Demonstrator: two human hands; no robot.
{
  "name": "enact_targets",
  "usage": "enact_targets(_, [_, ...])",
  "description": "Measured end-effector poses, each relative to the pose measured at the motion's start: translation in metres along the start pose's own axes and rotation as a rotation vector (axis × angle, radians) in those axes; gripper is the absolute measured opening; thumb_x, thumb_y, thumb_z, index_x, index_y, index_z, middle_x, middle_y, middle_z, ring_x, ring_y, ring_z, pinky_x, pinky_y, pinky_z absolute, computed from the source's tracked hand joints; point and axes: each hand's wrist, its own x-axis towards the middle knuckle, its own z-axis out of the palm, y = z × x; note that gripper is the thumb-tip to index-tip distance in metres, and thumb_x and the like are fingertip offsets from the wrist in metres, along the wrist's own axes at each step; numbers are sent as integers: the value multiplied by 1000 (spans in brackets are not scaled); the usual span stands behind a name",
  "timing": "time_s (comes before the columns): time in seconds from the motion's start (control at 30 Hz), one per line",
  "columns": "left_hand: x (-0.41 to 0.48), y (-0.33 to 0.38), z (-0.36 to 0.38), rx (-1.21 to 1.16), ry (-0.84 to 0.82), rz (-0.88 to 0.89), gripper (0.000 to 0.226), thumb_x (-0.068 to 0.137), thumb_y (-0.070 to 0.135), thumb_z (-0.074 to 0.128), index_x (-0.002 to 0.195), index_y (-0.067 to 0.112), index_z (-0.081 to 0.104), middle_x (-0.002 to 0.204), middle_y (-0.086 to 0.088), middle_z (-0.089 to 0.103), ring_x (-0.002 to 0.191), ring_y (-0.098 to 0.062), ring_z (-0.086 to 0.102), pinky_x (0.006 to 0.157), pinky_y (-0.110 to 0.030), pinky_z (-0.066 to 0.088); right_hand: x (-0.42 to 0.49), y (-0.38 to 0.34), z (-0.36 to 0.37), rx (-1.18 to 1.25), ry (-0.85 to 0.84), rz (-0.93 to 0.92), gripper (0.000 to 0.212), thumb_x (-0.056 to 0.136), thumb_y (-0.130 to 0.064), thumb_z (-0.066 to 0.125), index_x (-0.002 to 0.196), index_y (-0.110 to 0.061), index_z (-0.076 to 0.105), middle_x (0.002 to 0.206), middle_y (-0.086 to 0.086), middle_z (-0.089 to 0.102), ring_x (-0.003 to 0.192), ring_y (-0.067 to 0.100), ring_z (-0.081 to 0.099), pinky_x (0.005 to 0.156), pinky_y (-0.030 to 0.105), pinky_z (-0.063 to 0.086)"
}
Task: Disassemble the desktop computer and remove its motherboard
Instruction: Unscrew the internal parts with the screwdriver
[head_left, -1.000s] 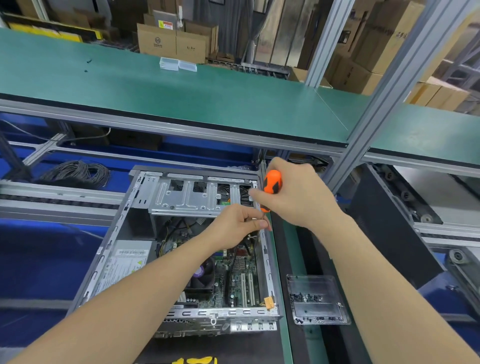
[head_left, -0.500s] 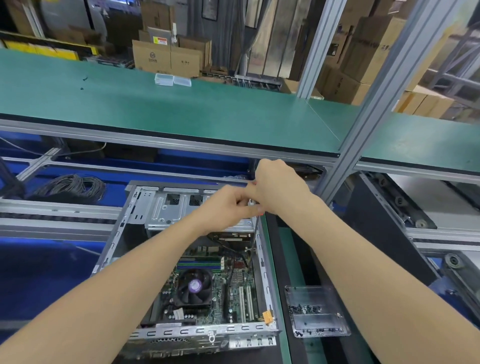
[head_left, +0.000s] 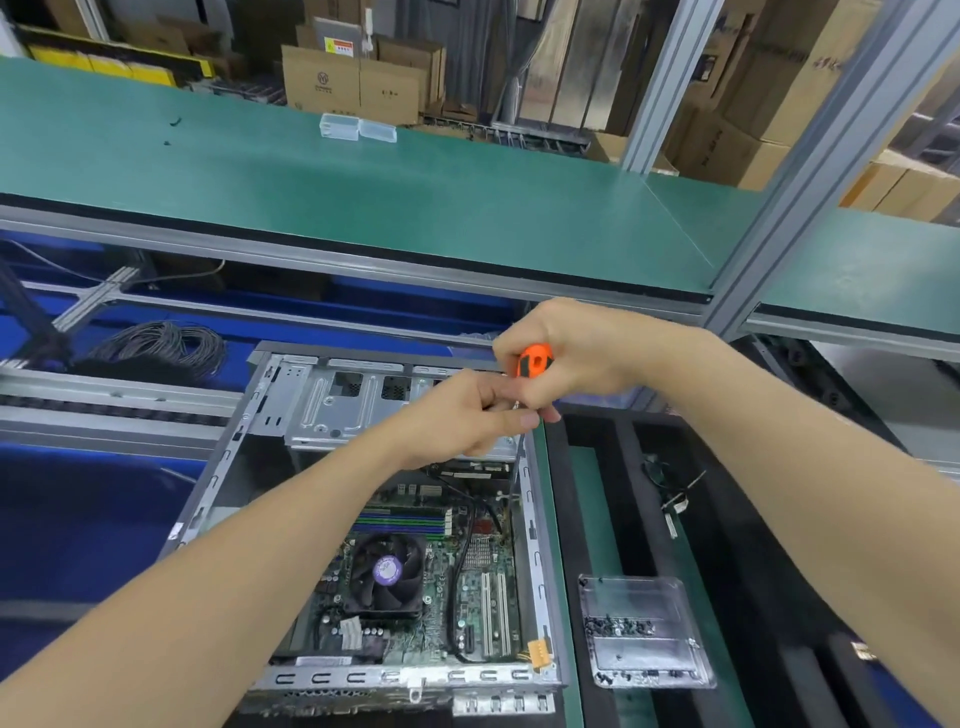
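- motherboard (head_left: 447, 587) lies flat inside the open case (head_left: 532, 545), likely screwed down; stiff but fragile, so take it by the bare edges.
- left hand (head_left: 462, 421): grip pinched on the screwdriver (head_left: 535, 361) shaft.
- right hand (head_left: 587, 358): grip closed round its orange handle.

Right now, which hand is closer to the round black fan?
Left. The left hand is beyond the CPU fan; the right hand, gripping the orange screwdriver, is farther right.

We see right hand (head_left: 587, 358) gripping orange screwdriver (head_left: 535, 361) by the handle, left hand (head_left: 467, 421) pinching its shaft just below, both over far right corner of open computer case (head_left: 395, 675). Inside lies motherboard (head_left: 441, 597) with black fan (head_left: 387, 569). Clear tray (head_left: 647, 660) holding dark screws sits just right of case.
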Motion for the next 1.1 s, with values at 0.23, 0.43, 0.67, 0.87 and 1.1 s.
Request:
enact_targets(0.23, [-1, 0, 9, -34, 44, 41, 12, 96, 22, 68, 100, 24, 79, 58, 3, 23, 49, -17, 17, 50, -36, 14, -22, -29, 10, -284, 284, 212, 29, 83, -44, 62, 71, -19, 57, 61, 0, 55, 69, 24, 61, 56, 34, 45])
enact_targets(0.43, [-11, 6, 16, 116, 127, -5, 31, 80, 30, 66, 51, 41, 61, 46, 12, 32, 43, -10, 25, 47, -26, 22, 6, -73, 35, -351, 476, 798, 59, 98, -70, 46, 110, -14, 62, 102, 10, 65, 99, 36, 66, 66, 37, 39])
enact_targets(0.67, [-20, 6, 1, 96, 91, 21, 14, 94, 11, 70, 81, 17, 73, 52, -2, 28, 45, -12, 24, 47, -24, 27, 9, -62, 51, -242, 519, 579, 22, 92, -23, 64, 84, -12, 47, 73, 3, 46, 74, 35, 54, 62, 35, 37])
enact_targets(0.87, [-21, 3, -4, 70, 43, 13, 8, 99, 21, 69, 100, 16, 75, 63, -22, 37, 51, -24, 25, 48, -32, 22, 4, -34, 15, -84, 141, 91, 22, 79, -28, 75, 70, -22, 55, 65, -7, 54, 61, 11, 44, 50, 25, 34])
enact_targets(1.1, [-15, -1, 1, -11, -38, 6, 18, 101, 28, 64, 114, 22, 75, 64, -1, 24, 52, -25, 19, 49, -38, 19, -4, -13, 8, 89, 26, -42, 6, 76, -27, 67, 76, -24, 62, 64, -5, 65, 56, 11, 62, 52, 23, 47])
